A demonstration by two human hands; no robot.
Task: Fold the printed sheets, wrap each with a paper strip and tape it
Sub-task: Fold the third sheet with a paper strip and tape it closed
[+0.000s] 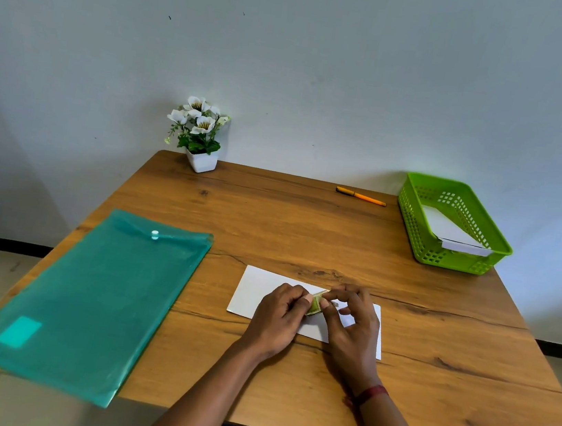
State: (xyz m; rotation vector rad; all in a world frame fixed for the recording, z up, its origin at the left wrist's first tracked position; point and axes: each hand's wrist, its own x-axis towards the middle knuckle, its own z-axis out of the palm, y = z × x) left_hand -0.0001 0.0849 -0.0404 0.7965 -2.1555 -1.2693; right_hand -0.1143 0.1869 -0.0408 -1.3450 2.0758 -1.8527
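Green tape roll [316,305] | left grip [279,315], right grip [352,327] pinch it | white sheet [254,292] beneath, off table [434,342] edges

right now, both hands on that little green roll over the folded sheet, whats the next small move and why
Probably peel a short length off the green roll, which the left hand and right hand pinch between them; the folded white sheet lies flat beneath, with no tape visible on it.
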